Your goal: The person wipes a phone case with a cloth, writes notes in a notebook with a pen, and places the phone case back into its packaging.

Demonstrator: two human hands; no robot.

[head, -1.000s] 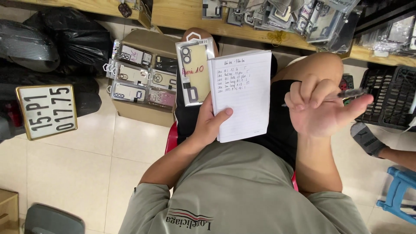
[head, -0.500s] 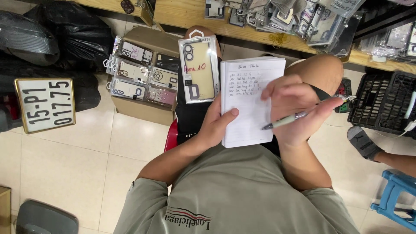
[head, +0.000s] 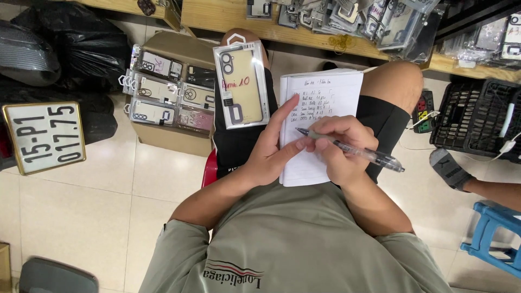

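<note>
A white lined notebook (head: pixel 331 89) with several handwritten lines rests on my lap. My left hand (head: pixel 270 152) steadies its left edge, fingers spread and the forefinger lying on the page. My right hand (head: pixel 339 149) grips a clear pen (head: pixel 358 152) whose tip touches the page under the written lines. A packaged yellow phone case (head: pixel 241 84) lies on my left thigh, just left of the notebook.
A cardboard box (head: pixel 173 135) holds several packaged phone cases. A wooden shelf (head: pixel 304 32) above carries more. A plate with numbers (head: pixel 43 138) leans at left by black bags (head: pixel 81 54). At right are a black crate (head: pixel 477 119), another person's foot (head: pixel 450 171) and a blue stool (head: pixel 491 233).
My right hand came down from the raised, open pose at right, turned the pen around and set its tip on the page. My left fingers spread onto the notebook.
</note>
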